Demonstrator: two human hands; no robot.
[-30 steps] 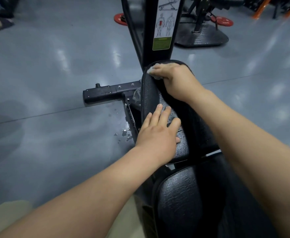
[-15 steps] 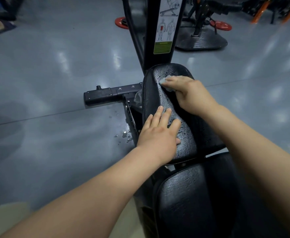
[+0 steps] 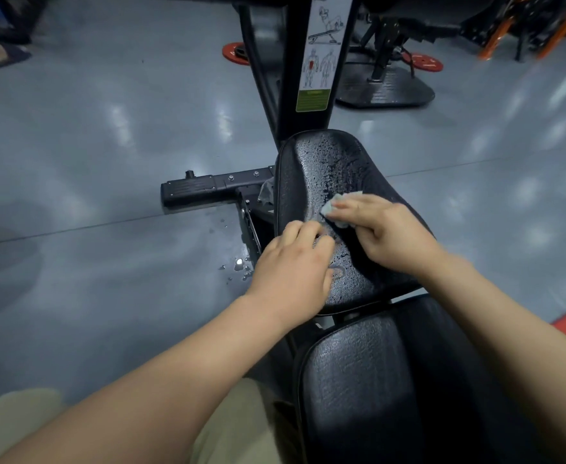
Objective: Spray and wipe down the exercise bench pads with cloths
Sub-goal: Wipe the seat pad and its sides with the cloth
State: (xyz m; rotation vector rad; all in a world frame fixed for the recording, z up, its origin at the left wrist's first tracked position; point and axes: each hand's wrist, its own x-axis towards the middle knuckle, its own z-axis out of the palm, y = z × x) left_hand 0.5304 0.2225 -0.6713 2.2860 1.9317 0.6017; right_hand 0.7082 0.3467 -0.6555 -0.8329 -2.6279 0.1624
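The black seat pad (image 3: 325, 169) of the bench lies ahead of me, wet with spray droplets on its far half. My right hand (image 3: 392, 236) presses a small pale blue cloth (image 3: 337, 207) onto the pad's middle, fingers curled over the cloth. My left hand (image 3: 295, 266) rests on the pad's near left edge, its fingers bent and blurred. Below it, close to me, lies the larger black back pad (image 3: 375, 380).
A black upright post with an exercise label (image 3: 318, 61) rises behind the seat pad. A black frame bar (image 3: 204, 187) sticks out left. Water drops (image 3: 238, 266) lie on the grey floor. Red weight plates (image 3: 422, 63) and other machines stand behind. A person's foot (image 3: 3, 55) is far left.
My right hand has drawn the cloth from the pad's far end back toward me to the middle. My left hand's fingers have curled from flat. The far half now shows droplets.
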